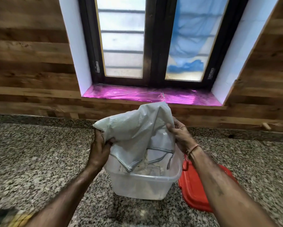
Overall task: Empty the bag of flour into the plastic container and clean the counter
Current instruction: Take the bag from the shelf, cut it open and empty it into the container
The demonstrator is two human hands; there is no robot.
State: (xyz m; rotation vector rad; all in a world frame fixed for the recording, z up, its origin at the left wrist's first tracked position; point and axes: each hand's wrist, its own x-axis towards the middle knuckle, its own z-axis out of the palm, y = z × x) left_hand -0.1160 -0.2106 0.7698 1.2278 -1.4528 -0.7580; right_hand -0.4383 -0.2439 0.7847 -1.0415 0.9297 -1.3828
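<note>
A pale woven flour bag [135,135] hangs upside down, its open mouth dipping into a clear plastic container [144,185] on the granite counter [39,158]. Flour [152,166] lies inside the container under the bag's mouth. My left hand [99,149] grips the bag's left side. My right hand [180,133] holds its right side, fingers curled round the cloth. The bag looks slack and mostly collapsed.
A red lid [194,190] lies on the counter just right of the container, partly under my right forearm. A wood-panelled wall and a window with a pink foil sill [150,95] stand behind. A dark and yellow object [9,217] shows at the bottom left corner.
</note>
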